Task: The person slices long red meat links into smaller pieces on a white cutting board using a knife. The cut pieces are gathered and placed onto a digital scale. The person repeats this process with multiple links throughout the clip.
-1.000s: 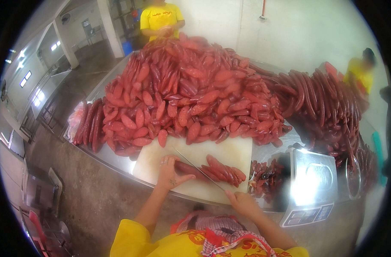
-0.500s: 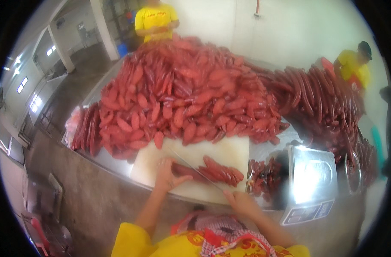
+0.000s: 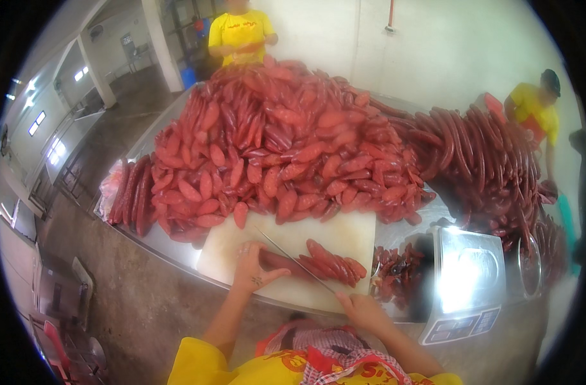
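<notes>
On a white cutting board point(image 3: 226, 253), my left hand point(image 3: 248, 271) rests at the left end of a few long dark-red sausages point(image 3: 275, 262), thumb apart from the fingers; its fingertips bear on them, steadying them against the board. My right hand point(image 3: 362, 309) is closed round the handle of a long thin knife point(image 3: 281, 249). The blade slants across the sausages, its tip pointing to the far left. Right of the blade lie slanted sausage slices point(image 3: 331, 262), leaning on one another.
A big heap of cut sausage pieces point(image 3: 286, 141) rises behind the board. Long whole sausages point(image 3: 472, 141) are piled at the right. Dark scraps point(image 3: 399, 273) lie between the board and a metal scale point(image 3: 469, 269). Two people in yellow shirts point(image 3: 242, 33) stand across the table.
The whole view has shifted slightly. My hands and the knife stay almost in place over the sausages. The person at the right has lowered an arm toward the long sausages.
</notes>
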A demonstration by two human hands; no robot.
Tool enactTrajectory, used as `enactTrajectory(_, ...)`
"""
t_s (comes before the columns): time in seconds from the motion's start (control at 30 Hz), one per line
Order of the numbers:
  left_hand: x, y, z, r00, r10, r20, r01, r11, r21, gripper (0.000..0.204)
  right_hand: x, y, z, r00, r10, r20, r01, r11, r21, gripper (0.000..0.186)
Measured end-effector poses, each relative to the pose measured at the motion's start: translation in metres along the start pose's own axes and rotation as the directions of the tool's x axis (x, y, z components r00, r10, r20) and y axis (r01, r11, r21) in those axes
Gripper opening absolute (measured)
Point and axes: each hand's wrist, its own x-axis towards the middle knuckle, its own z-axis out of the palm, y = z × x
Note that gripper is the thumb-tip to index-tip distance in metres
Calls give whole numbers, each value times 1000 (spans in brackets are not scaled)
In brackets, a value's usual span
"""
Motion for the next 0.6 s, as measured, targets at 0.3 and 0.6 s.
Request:
enactTrajectory(0.3,2,2,-1,1000,4,7,-4,1000,-13,74,-2,-3,-2,1000,-1,-4,1,1000,2,78)
enactTrajectory(0.6,2,4,-4,999,40,-21,-39,999,22,68,-1,-2,-2,1000,-2,-6,3,1000,4,78)
